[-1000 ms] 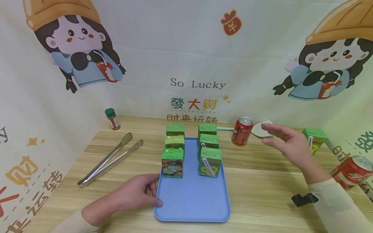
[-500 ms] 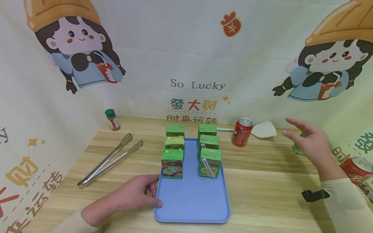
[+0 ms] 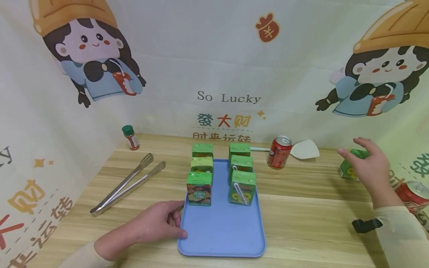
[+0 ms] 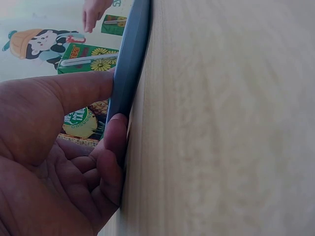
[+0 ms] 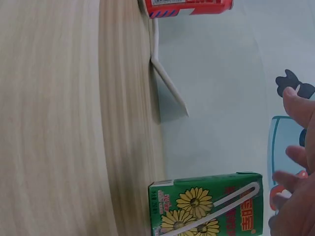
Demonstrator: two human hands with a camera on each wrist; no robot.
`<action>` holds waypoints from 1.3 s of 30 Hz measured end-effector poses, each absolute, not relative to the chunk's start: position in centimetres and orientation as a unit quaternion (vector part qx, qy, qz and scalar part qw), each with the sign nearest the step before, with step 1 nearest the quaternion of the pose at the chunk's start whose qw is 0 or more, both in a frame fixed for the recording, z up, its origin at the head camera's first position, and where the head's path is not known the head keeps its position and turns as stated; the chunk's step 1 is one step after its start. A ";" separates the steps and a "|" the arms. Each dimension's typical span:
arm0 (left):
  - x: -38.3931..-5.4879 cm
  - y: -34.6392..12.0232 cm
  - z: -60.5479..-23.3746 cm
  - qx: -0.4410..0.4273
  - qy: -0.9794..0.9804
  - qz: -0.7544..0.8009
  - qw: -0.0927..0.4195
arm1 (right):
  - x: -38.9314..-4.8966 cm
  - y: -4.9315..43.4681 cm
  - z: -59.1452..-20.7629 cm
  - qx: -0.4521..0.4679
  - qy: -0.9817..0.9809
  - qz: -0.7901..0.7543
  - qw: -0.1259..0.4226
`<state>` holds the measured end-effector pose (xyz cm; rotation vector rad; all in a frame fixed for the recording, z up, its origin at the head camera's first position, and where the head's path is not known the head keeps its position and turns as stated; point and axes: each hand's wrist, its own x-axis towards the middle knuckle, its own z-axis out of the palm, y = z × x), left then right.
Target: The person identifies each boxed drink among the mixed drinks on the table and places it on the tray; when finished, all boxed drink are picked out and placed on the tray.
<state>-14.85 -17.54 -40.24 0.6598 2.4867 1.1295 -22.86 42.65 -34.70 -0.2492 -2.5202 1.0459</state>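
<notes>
My left hand (image 3: 157, 223) pinches the left rim of a blue tray (image 3: 222, 232), thumb over the edge and the other fingers curled against its outer side. Two rows of green drink cartons stand on the tray, the front ones being a carton with a brown fruit picture (image 3: 199, 193) and a carton with yellow flowers and a straw (image 3: 242, 191). At the right, my right hand (image 3: 370, 169) hovers with fingers spread and nothing in it. Behind it, partly hidden, stands another flowered drink carton (image 5: 211, 204) on the table.
A red soda can (image 3: 280, 152) stands in front of a pale spatula (image 3: 305, 149) at the back. Another red can (image 3: 413, 195) stands at the far right. Metal tongs (image 3: 124, 186) and a green-capped spice jar (image 3: 130, 137) are on the left. A printed cloth surrounds the table.
My right hand has moved right, away from the soda can and spatula, to the lone carton at the right. My left hand stays on the tray rim.
</notes>
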 end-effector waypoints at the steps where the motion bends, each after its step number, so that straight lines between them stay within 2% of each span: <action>1: -14.9 -17.5 -40.3 0.232 0.873 0.397 0.165 | -22.8 42.9 -34.8 -0.096 -0.903 0.369 0.197; 12: -14.8 -17.4 -40.4 0.227 0.875 0.395 0.166 | -22.7 44.1 -35.3 -0.142 -0.897 0.386 0.161; 39: -14.9 -17.7 -40.3 0.230 0.873 0.397 0.166 | -23.1 44.5 -36.3 -0.154 -0.899 0.387 0.137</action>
